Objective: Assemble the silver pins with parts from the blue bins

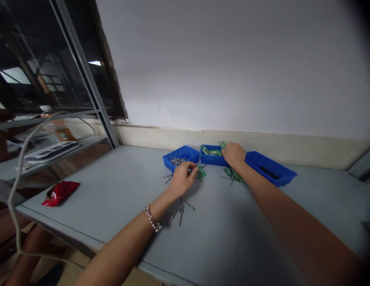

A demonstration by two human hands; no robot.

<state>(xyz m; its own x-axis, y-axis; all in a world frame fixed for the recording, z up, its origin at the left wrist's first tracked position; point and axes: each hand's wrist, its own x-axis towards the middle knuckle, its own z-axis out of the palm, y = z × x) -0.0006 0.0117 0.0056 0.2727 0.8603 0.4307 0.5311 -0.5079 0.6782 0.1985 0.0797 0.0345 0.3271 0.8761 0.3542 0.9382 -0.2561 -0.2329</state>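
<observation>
My left hand point(185, 176) is closed, thumb and fingers curled together, over a small pile in front of the left blue bin point(168, 162). What its fingertips hold is hidden; a green packet point(202, 172) and thin metal pins lie right beside them. That bin has many short metal pieces point(177, 161) in it, which look like blind rivets. My right hand point(235, 154) reaches over the middle blue bin point(213, 160), its fingers closed on a small green packet point(222, 145). More green packets point(211, 152) lie inside that bin.
At the right, a blue bin point(281, 180) contains dark small parts point(268, 172). Loose metal pins point(181, 214) lie nearer me, and another green packet point(233, 174) with pins sits below my right wrist. A red packet point(61, 192), a white cable point(16, 206) and a power strip point(53, 152) are left.
</observation>
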